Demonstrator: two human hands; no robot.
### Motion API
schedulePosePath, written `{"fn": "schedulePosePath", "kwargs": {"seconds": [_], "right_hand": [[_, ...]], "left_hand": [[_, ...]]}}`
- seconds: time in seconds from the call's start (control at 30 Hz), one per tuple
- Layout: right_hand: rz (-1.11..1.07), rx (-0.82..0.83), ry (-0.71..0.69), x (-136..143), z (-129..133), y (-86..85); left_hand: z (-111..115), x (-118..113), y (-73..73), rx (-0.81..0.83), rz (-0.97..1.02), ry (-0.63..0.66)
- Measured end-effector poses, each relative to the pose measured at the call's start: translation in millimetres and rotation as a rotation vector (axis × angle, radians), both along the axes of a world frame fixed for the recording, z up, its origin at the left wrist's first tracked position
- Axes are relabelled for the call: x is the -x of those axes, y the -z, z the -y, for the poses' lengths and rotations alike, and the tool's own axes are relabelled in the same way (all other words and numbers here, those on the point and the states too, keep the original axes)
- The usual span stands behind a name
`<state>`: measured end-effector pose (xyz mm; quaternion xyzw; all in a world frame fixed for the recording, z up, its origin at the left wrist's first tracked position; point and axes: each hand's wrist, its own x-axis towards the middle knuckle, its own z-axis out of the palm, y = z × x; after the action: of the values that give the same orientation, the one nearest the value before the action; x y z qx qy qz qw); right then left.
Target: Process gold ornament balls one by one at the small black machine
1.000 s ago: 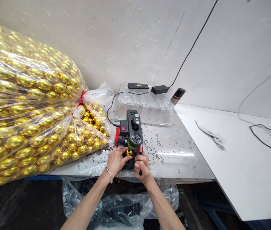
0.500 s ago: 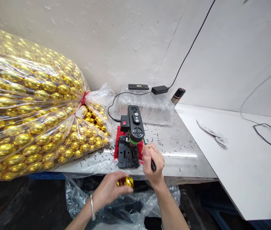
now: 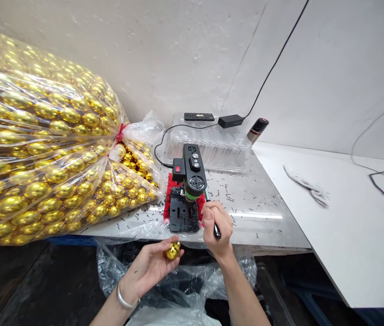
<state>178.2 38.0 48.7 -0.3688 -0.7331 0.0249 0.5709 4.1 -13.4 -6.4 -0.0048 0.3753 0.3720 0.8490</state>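
Observation:
Between the fingers of my left hand point(image 3: 153, 265) is a shiny gold ball point(image 3: 172, 251), held just in front of the table edge. My right hand point(image 3: 218, 228) is wrapped round the black lever handle point(image 3: 216, 232) of a small black bench press or drill point(image 3: 194, 172). That machine stands on a slotted black base plate point(image 3: 185, 221), over a red mat point(image 3: 171, 185). Dark shavings cover parts of the base. Below my hands hangs a clear plastic bag point(image 3: 117, 271).
A big clear sack of gold balls point(image 3: 52, 149) fills the left side, tied in red. Behind the machine sit a clear tray point(image 3: 208, 147), a power adapter point(image 3: 230, 121) and a leaning bottle point(image 3: 258, 130). On the white table point(image 3: 357, 235) at right lies a white glove-like item point(image 3: 309, 185).
My left hand has turned palm-up and shifted slightly left and up, with the gold ball still in its fingers. My right hand keeps its grip on the lever. The view has shifted a little.

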Motion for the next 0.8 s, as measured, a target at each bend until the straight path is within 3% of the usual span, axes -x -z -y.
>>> {"fn": "schedulePosePath", "kwargs": {"seconds": [0.07,0.17,0.33,0.53,0.8], "right_hand": [[0.001,0.000,0.000,0.3,0.2,0.5],[-0.004,0.001,0.004,0.5,0.0,0.9],[0.014,0.001,0.002,-0.6,-0.3,2.8],[0.025,-0.010,-0.005,-1.7,-0.1,5.4],[0.043,-0.021,-0.021,-3.3,-0.8,7.7]], "left_hand": [[-7.7,5.0,-11.4,-0.090,-0.044,-0.039],[-24.9,6.6,-15.2,-0.246,-0.178,-0.078],[-48.1,2.9,-5.7,-0.351,-0.340,-0.094],[-57.6,-5.5,1.0,-0.428,-0.442,-0.075],[-81.6,-25.4,24.9,-0.768,-0.950,0.089]]}}
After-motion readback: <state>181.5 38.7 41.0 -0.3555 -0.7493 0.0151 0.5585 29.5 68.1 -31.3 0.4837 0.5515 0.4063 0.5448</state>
